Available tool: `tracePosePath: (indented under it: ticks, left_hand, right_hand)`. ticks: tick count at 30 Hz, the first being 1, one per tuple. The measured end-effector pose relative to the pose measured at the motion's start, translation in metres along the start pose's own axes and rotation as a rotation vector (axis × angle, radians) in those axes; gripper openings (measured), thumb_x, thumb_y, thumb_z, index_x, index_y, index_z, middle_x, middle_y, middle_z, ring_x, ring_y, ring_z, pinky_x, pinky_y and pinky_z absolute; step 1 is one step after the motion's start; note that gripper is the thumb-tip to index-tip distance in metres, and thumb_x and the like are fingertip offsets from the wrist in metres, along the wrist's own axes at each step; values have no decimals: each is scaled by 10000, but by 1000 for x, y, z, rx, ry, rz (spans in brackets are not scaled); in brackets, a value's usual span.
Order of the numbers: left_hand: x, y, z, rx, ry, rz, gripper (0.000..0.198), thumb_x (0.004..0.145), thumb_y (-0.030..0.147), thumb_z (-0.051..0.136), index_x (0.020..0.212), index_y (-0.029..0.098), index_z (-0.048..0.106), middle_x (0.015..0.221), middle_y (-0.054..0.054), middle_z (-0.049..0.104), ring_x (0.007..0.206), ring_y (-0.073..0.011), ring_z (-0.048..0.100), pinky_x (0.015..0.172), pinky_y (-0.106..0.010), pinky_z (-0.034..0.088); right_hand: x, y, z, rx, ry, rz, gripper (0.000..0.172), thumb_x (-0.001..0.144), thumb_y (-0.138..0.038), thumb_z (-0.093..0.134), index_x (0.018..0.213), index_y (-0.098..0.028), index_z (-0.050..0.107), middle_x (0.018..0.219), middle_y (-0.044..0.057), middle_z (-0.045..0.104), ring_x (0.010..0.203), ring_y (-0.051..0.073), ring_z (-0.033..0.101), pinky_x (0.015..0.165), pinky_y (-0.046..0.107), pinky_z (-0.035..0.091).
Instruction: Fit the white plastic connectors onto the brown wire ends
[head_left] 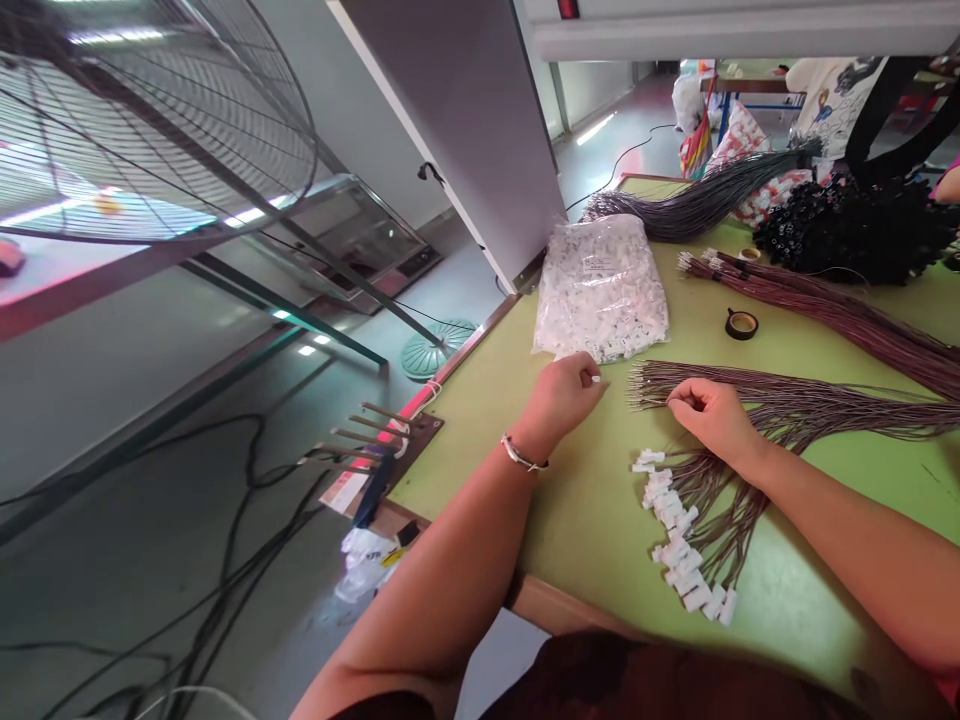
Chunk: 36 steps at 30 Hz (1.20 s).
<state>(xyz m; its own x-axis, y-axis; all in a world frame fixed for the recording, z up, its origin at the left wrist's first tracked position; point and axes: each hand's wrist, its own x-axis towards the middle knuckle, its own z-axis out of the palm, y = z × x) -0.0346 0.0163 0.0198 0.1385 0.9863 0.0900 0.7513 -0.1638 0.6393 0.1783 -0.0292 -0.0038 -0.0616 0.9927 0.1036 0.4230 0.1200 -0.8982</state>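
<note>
My left hand [561, 396] is closed in a pinch on a small white connector [595, 379], just in front of a clear bag of white connectors [600, 290]. My right hand [712, 415] is closed, its fingers pinching wires at the end of a bundle of brown wires [810, 400] lying across the green table [480, 420]. Below my right hand lies a fan of brown wires fitted with white connectors [679, 535]. A bracelet sits on my left wrist.
A roll of black tape [741, 324] lies behind the bundle. More wire bundles [825, 300] and a heap of black parts [855, 230] fill the far right. A large fan [150, 120] stands at left; cables run over the floor [187, 560]. A person's patterned shirt [832, 100] shows far back.
</note>
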Motion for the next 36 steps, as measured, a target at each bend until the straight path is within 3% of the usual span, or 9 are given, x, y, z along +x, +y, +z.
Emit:
tracePosePath:
  ticks: [2, 6, 10, 17, 24, 36]
  left_hand:
    - [-5, 7, 0, -267, -1, -73, 139, 648, 244, 628, 641, 176, 506, 496, 47, 469, 463, -86, 413, 460, -213, 292]
    - [-16, 22, 12, -839, -260, -236, 197, 649, 261, 662, 667, 176, 486, 435, 79, 410, 364, -40, 314, 381, -188, 195]
    - [-19, 27, 28, -1090, -353, -293, 243, 656, 314, 714, 718, 150, 545, 491, 57, 479, 369, -21, 335, 360, -172, 193]
    - [-19, 23, 34, -1179, -410, -312, 332, 635, 389, 760, 670, 128, 557, 551, 30, 555, 394, -8, 397, 380, -152, 266]
    - [-19, 21, 26, -1099, -438, -179, 336, 585, 289, 801, 841, 123, 663, 569, 29, 599, 469, -49, 536, 494, -178, 428]
    - [-19, 21, 33, -1006, -399, -127, 242, 625, 234, 742, 816, 120, 646, 514, 35, 581, 450, -63, 525, 482, -191, 433]
  right_hand:
    - [-2, -1, 1, 2, 24, -24, 121, 707, -258, 545, 656, -168, 607, 537, -21, 537, 489, 98, 430, 473, 223, 342]
    - [-6, -5, 1, -37, 64, -94, 107, 719, -246, 530, 644, -179, 566, 520, -34, 488, 487, 95, 413, 482, 222, 341]
    - [-8, -8, -1, -46, 54, -119, 104, 723, -239, 521, 642, -182, 554, 509, -42, 465, 475, 91, 390, 463, 221, 316]
    - [-7, -12, -3, -43, 32, -43, 106, 697, -245, 511, 624, -180, 549, 502, -38, 447, 472, 91, 359, 463, 226, 305]
    - [-6, -12, -5, 36, 45, 59, 146, 678, -292, 514, 601, -171, 540, 489, -42, 397, 461, 85, 312, 432, 222, 253]
    - [-6, -8, -2, 19, 54, 34, 120, 666, -267, 502, 595, -173, 532, 500, -45, 401, 482, 88, 326, 464, 228, 272]
